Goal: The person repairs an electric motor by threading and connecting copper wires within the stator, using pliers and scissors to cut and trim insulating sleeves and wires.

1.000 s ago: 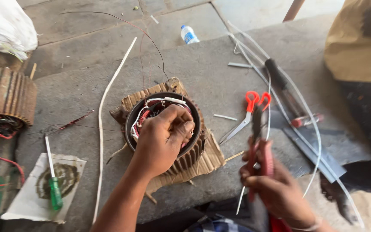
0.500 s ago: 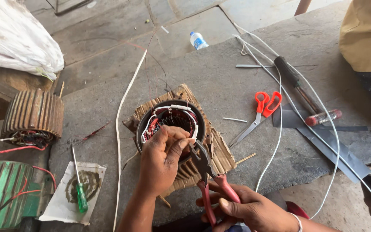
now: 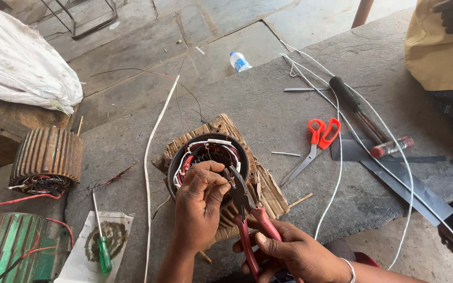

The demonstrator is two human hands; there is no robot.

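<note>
I see the grey stone table (image 3: 289, 120) filling most of the frame. At its centre the motor stator (image 3: 208, 157), with copper windings, sits on a piece of cardboard (image 3: 268, 191). My left hand (image 3: 197, 207) pinches a wire at the stator's lower rim. At lower centre my right hand (image 3: 294, 251) grips red-handled pliers (image 3: 245, 209), nose touching that spot. Orange scissors (image 3: 315, 144) lie right of centre, and a green screwdriver (image 3: 100, 241) at lower left.

Left hand (image 3: 199, 207) pinches stator (image 3: 209, 163) wires; right hand (image 3: 294, 255) grips red pliers (image 3: 248, 220), tip just beside left fingers.
</note>
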